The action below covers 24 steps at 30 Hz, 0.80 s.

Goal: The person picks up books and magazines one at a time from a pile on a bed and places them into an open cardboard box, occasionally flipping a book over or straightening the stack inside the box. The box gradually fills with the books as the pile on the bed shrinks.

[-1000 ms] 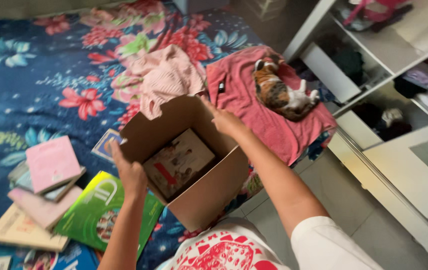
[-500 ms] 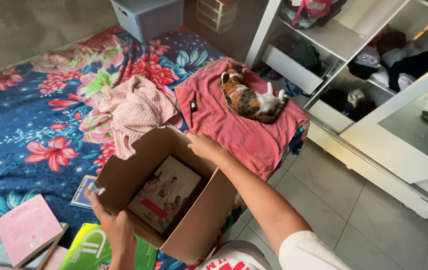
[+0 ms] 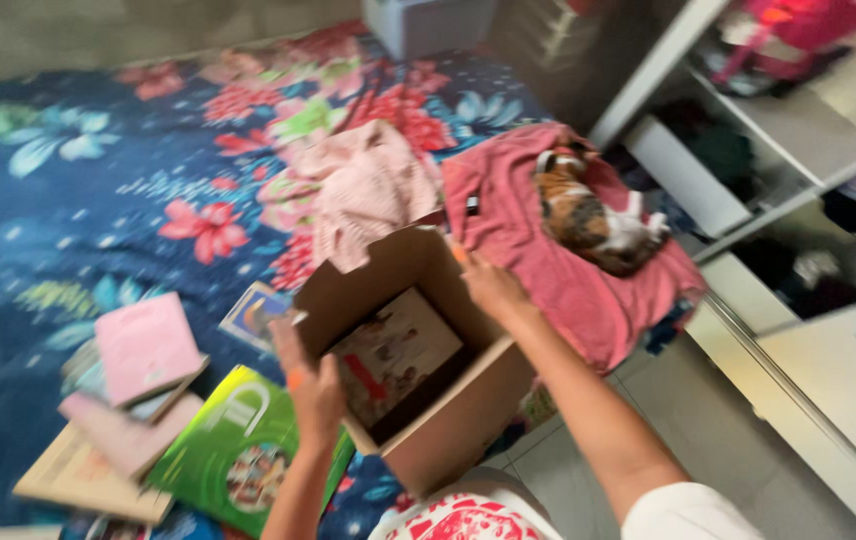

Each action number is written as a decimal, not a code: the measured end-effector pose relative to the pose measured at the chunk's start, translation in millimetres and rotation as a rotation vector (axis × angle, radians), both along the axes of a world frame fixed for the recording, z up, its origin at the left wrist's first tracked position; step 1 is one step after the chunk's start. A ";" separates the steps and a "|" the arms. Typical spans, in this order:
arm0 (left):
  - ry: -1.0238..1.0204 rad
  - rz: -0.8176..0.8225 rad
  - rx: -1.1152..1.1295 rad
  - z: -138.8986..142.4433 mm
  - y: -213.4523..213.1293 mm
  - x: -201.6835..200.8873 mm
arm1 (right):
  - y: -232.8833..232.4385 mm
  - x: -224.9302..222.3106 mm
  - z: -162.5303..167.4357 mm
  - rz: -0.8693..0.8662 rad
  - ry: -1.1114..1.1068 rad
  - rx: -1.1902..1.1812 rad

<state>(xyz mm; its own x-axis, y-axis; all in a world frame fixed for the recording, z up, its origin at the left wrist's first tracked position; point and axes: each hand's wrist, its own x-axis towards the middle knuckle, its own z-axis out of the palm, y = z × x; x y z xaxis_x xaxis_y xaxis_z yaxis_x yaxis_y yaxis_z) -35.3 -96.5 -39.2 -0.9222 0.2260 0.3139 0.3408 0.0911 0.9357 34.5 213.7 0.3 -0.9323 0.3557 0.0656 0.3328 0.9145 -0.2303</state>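
The open cardboard box (image 3: 418, 360) sat at the edge of the flowered bedspread (image 3: 98, 200), its mouth facing up and its long axis running from the near left rim toward the far right one. The left hand (image 3: 313, 385) gripped the near rim, fingers closed over the edge. The right hand (image 3: 488, 285) clasped the far rim, arm stretched forward across the box. Between the two hands, a picture book (image 3: 393, 350) lay flat inside. Left of the left hand lay a green book (image 3: 238, 450) and pink books (image 3: 143, 345). Beyond the right hand, a calico cat (image 3: 593, 220) lay on a red towel (image 3: 548, 280).
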 end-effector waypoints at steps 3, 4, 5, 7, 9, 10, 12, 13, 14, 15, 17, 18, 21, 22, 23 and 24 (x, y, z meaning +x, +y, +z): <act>0.142 -0.058 -0.179 3.0 -16.2 22.8 | -3.3 5.3 2.2 0.027 -0.053 0.076; 0.241 -0.089 -0.269 4.1 -23.9 29.4 | -4.7 5.7 3.4 0.139 0.088 0.123; 0.332 -0.129 -0.360 5.4 -31.5 35.7 | -7.5 4.8 4.4 0.246 0.229 0.162; 0.416 -0.223 -0.385 7.2 -45.8 41.1 | -14.2 2.0 8.5 0.127 0.052 0.067; 0.481 -0.326 -0.397 8.4 -57.9 43.8 | -26.6 -4.2 13.6 0.188 0.180 0.167; 0.503 -0.378 -0.397 8.8 -62.5 43.9 | -37.9 -9.9 14.0 0.192 0.176 0.156; 0.549 -0.449 -0.377 9.2 -70.1 47.6 | -63.1 -20.7 15.6 0.206 0.167 0.131; 0.575 -0.470 -0.357 9.6 -72.0 50.1 | -79.5 -27.5 14.4 0.259 0.171 -0.033; 0.607 -0.491 -0.337 9.8 -74.7 50.3 | -97.4 -36.9 12.1 0.310 0.173 -0.198; 0.581 -0.492 -0.291 9.9 -78.0 51.2 | -116.6 -46.4 8.7 0.358 0.168 -0.365; 0.531 -0.496 -0.195 9.1 -90.8 53.6 | -156.6 -65.5 -0.7 0.474 0.128 -0.422; 0.496 -0.442 -0.196 7.6 -103.2 52.3 | -175.3 -73.9 -4.8 0.528 0.111 -0.448; 0.400 -0.262 -0.204 1.2 -142.5 44.6 | -219.0 -84.5 -11.2 0.543 0.117 -0.438; 0.369 -0.185 -0.216 -3.7 -165.2 40.0 | -228.2 -83.6 -10.5 0.498 0.092 -0.342; 0.339 -0.108 -0.226 -9.4 -189.1 33.9 | -235.0 -81.3 -8.5 0.453 0.071 -0.245; 0.312 -0.046 -0.259 -15.9 -215.1 25.8 | -241.8 -79.5 -6.9 0.406 0.053 -0.148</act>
